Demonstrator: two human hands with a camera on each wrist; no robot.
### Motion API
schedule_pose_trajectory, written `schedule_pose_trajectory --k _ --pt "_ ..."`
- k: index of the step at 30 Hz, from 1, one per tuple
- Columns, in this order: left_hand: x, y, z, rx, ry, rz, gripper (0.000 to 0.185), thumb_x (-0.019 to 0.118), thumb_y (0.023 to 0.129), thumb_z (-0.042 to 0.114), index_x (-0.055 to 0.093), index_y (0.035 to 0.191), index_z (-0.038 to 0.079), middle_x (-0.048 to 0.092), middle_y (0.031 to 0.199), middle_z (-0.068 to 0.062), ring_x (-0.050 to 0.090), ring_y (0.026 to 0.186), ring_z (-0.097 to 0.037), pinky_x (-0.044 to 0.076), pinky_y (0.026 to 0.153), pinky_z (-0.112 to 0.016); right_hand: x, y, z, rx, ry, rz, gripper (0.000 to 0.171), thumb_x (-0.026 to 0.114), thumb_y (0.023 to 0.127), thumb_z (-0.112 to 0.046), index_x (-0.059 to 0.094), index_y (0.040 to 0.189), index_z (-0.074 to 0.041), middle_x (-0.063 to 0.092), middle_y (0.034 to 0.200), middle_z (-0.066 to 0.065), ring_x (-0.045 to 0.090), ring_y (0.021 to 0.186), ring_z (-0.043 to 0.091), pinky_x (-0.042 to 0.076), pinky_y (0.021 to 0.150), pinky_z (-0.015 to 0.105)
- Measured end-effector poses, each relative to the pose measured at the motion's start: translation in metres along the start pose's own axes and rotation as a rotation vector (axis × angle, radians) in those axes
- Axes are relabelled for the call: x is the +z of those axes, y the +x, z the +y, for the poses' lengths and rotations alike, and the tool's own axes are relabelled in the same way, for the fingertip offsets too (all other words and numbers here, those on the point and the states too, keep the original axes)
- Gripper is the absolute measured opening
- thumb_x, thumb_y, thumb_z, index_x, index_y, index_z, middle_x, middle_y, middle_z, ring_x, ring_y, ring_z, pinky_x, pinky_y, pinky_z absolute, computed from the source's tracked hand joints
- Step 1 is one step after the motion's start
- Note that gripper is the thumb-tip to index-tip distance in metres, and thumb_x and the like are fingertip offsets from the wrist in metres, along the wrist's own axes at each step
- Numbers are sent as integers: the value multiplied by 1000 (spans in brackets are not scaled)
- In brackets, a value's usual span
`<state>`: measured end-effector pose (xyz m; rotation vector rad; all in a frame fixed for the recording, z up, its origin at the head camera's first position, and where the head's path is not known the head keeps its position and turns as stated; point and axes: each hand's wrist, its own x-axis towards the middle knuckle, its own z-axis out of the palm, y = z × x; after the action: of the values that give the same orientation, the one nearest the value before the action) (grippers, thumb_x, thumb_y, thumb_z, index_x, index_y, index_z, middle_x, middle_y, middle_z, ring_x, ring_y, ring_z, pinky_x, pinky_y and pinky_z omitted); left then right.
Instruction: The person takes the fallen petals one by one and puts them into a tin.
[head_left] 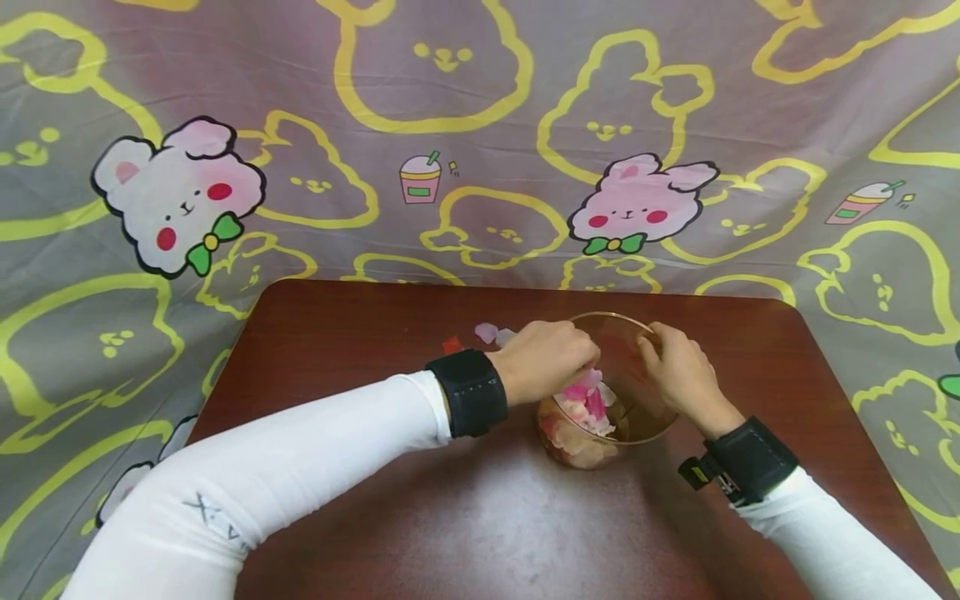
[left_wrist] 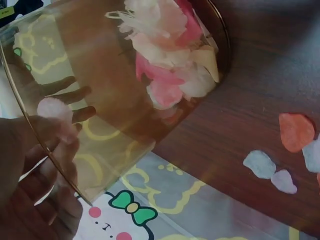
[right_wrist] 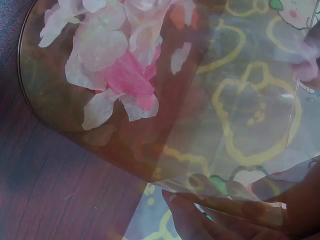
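A clear amber glass bowl [head_left: 637,429] with a gold rim stands on the table. Pink, white and cream petals [head_left: 588,408] lie heaped inside, against its left side. My left hand [head_left: 551,358] is over the bowl's left rim; in the left wrist view its fingers pinch a pale pink petal [left_wrist: 54,114]. At the right rim, my right hand [head_left: 686,375] grips the bowl, with fingers outside the glass in the right wrist view. Part of the left hand's fingertips is hidden in the head view.
Loose petals lie on the table left of the bowl: an orange-red petal [head_left: 452,345], a lilac petal [head_left: 486,332] and a few pale ones partly behind the left hand. The brown table [head_left: 360,333] meets a patterned cloth [head_left: 487,167] at the back.
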<state>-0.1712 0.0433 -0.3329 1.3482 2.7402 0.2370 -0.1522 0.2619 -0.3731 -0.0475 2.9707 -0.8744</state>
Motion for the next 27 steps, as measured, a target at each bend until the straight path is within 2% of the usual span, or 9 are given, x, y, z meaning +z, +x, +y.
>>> schedule_pose_trajectory --k 4,9,13,15,21,25,27 --pt "3 0 1 3 10 -10 9 68 97 23 76 97 22 75 93 6 67 87 -12 54 71 -29 0 0 0 4 -7 -5 27 49 106 -22 63 114 -1 61 78 10 46 54 18 34 48 32" --pt "4 0 2 3 25 -17 9 70 95 24 76 100 20 75 94 5 68 90 -14 55 71 -31 0 -1 -1 14 -11 -4 25 49 106 -22 63 113 -2 62 79 11 47 54 19 34 48 32" --pt "-1 0 -1 -21 -28 -23 10 69 95 28 75 99 19 73 93 6 65 87 -12 54 71 -29 0 -1 -1 22 -9 -5 25 49 106 -21 63 112 -2 63 79 11 47 54 19 35 48 32" --pt "-5 0 -4 -40 -63 0 11 68 96 28 74 99 19 72 93 6 63 87 -11 54 72 -29 1 0 -1 25 -6 -6 24 49 106 -21 63 111 -2 63 79 12 47 54 19 35 48 32" --pt "-16 -5 -22 -117 -128 116 14 64 99 27 73 105 18 71 98 4 62 90 -12 54 76 -30 1 -1 -1 20 3 -8 26 49 106 -21 63 115 -1 69 90 17 45 53 18 33 47 32" --pt "-16 -12 -40 -220 -193 178 14 63 99 26 73 105 17 72 101 2 64 93 -13 55 80 -34 0 -1 -1 16 10 -10 27 49 106 -20 62 117 0 72 99 20 43 52 18 32 46 31" --pt "-13 -16 -50 -281 -242 185 15 64 99 27 73 106 17 72 104 2 64 95 -14 55 83 -35 0 -1 -1 14 8 -10 27 49 106 -21 62 117 0 72 100 21 43 52 18 32 46 31"
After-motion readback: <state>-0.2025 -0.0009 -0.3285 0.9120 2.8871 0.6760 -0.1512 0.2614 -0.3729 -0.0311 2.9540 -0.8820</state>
